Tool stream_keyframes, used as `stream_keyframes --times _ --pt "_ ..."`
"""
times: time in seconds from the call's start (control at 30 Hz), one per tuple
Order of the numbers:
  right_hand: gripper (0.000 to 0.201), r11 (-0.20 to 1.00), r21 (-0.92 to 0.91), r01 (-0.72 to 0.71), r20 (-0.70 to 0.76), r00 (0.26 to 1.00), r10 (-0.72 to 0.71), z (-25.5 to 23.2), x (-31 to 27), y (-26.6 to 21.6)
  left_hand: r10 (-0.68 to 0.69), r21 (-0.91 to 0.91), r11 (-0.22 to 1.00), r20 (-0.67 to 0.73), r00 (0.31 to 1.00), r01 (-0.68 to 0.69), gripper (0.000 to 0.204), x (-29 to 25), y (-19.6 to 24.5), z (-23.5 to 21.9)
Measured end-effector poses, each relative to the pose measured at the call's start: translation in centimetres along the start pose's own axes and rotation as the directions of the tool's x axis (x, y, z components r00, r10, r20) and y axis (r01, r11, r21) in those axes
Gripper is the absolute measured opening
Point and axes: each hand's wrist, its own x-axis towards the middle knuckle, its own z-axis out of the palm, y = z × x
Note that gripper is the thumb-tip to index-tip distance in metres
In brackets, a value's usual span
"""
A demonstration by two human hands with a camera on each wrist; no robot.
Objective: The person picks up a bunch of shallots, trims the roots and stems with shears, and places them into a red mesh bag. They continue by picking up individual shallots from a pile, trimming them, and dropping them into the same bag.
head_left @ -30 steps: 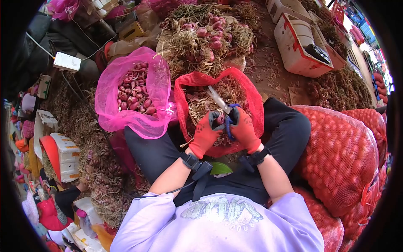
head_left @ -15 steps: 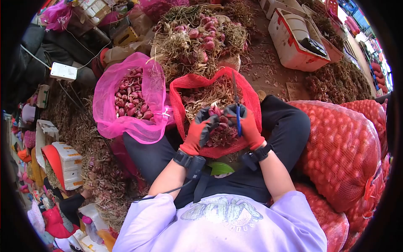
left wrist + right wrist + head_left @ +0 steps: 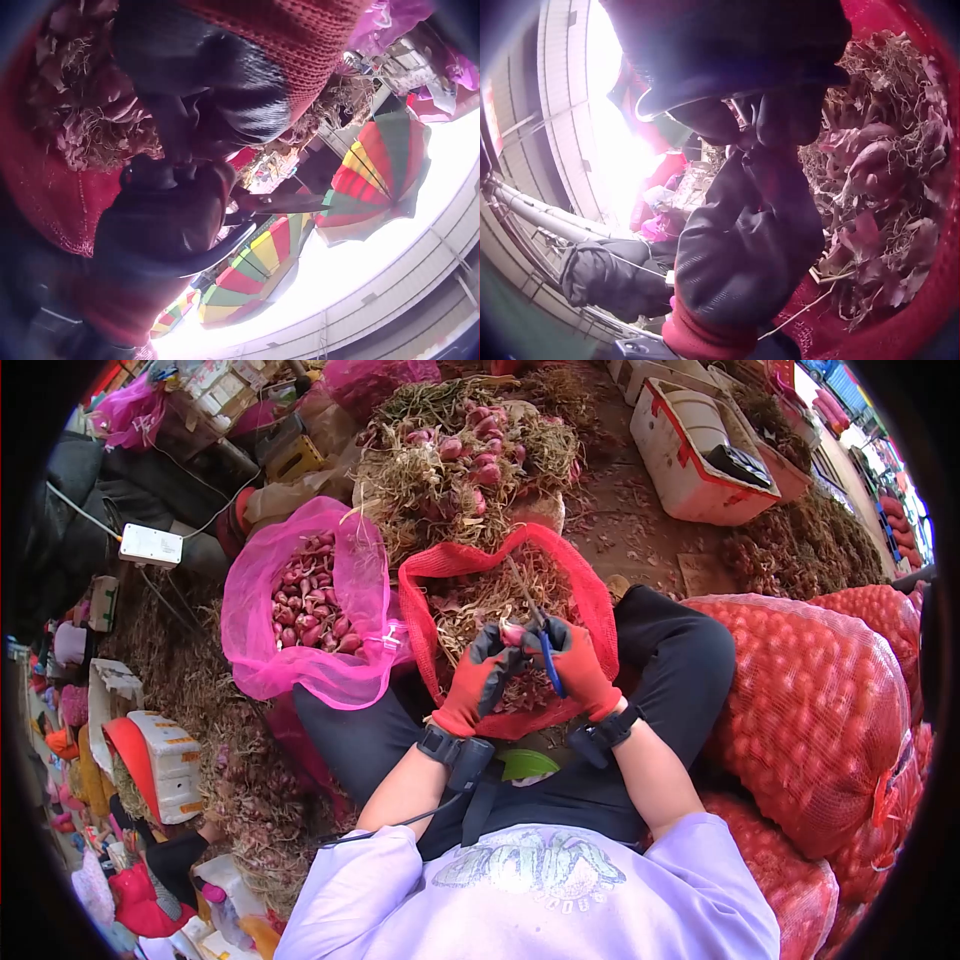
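Both hands wear red gloves with dark palms and meet above a red mesh bag holding dry roots and papery skins. My left hand pinches a pink shallot in its fingertips. My right hand grips scissors with blue handles, the blades angled away from the body beside the shallot. In the left wrist view, the scissor blades stick out past the gloved fingers. The right wrist view shows both gloves' fingertips together, with the shallot hidden behind them.
Left of the red bag stands a pink mesh bag of trimmed shallots. A heap of shallots with dry stalks lies ahead. Full red net sacks crowd the right side. A white foam box stands at the far right.
The scissor blades have swung from pointing nearly straight ahead to leaning left, close to the shallot. Both hands have drawn closer together. The shallot shows between the fingertips.
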Motion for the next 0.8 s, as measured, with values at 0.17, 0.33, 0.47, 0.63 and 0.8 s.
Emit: stream_keyframes --times 0.17,0.33,0.47,0.63,0.8 --pt "0.038 0.976 -0.168 0.142 -0.019 0.989 -0.147 0.1 -0.1 0.9 0.105 0.232 0.971 -0.222 0.969 -0.052 0.029 -0.3 1.0 4.1" --pt "0.034 0.966 -0.236 0.104 -0.091 0.988 -0.128 0.2 0.1 1.9 0.221 0.371 0.920 -0.219 0.950 -0.128 0.033 0.0 1.4 2.1" --pt "0.030 0.986 -0.150 0.070 -0.032 0.997 -0.075 -0.5 0.3 0.8 0.191 0.769 0.639 -0.160 0.968 0.001 0.042 -0.1 1.0 1.4" --pt "0.022 0.998 -0.059 0.028 0.138 0.990 -0.019 -1.0 0.3 0.4 0.138 0.715 0.689 0.031 0.990 -0.118 0.049 -0.7 0.8 2.4" --pt "0.022 0.986 -0.164 0.027 0.142 0.990 -0.003 -1.7 0.0 -0.9 0.119 0.671 0.731 0.053 0.992 -0.123 0.047 -1.0 1.3 3.8"
